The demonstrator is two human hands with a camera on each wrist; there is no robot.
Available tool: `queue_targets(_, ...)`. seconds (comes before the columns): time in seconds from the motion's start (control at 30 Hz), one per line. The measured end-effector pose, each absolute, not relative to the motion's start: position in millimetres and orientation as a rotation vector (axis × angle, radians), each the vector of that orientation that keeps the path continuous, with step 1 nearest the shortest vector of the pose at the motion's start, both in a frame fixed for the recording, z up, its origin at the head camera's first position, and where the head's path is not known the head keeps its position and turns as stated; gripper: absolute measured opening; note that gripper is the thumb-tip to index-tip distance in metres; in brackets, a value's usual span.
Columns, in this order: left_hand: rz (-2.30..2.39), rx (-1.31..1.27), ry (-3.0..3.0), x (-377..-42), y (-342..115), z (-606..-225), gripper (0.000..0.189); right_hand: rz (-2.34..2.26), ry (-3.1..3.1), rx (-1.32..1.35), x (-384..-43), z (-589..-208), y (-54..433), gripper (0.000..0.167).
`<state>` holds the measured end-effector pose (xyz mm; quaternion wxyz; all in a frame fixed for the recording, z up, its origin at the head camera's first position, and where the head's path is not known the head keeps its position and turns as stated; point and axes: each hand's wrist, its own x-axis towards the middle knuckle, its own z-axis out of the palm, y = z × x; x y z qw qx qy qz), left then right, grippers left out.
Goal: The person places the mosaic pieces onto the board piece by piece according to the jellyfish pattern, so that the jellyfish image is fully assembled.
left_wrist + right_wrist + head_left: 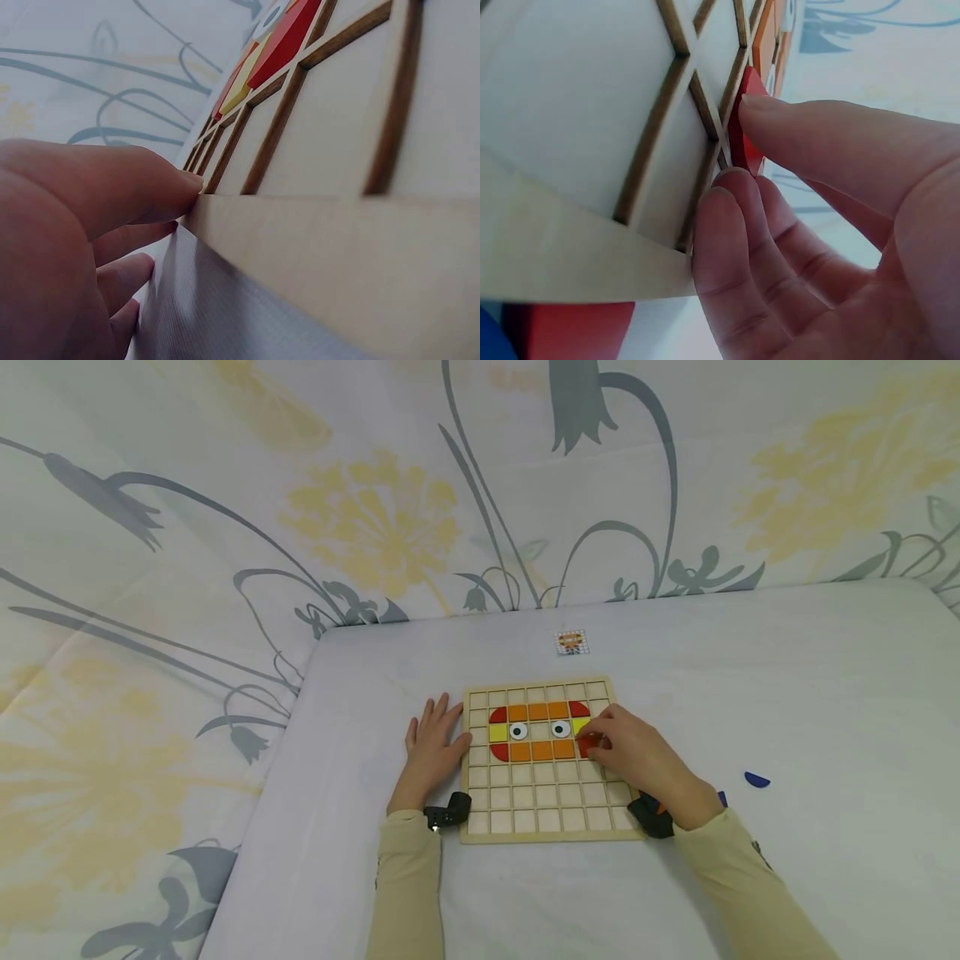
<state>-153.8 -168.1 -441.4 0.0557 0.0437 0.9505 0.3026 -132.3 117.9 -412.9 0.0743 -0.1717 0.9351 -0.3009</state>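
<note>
A wooden grid board (522, 838) lies on the white-covered table. In its upper part, a ring of orange tiles (541, 750), yellow tiles (498, 732) and rounded red corner tiles (499, 752) surrounds two eye tiles (518, 732). My right hand (637, 750) pinches a red tile (751, 142) at the ring's lower right corner, thumb on its face and fingers along its edge. Resting on the table, my left hand (433, 752) has its fingers spread; its thumb touches the board's left rim in the left wrist view.
Beyond the board lies a small picture card (572, 642) with a coloured grid figure. A dark blue half-round piece (757, 780) is off to the right. Past the rim in the right wrist view are a red piece (581, 330) and a blue piece (491, 339). Floral fabric (375, 518) hangs behind.
</note>
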Motion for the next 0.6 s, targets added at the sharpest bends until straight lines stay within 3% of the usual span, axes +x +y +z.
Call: queue_targets(0.6, 0.922, 0.134, 2.885, -152.7, -167.7, -439.3, 0.051, -0.883, 2.812, -0.556, -133.3, -415.4, 116.8, 0.020)
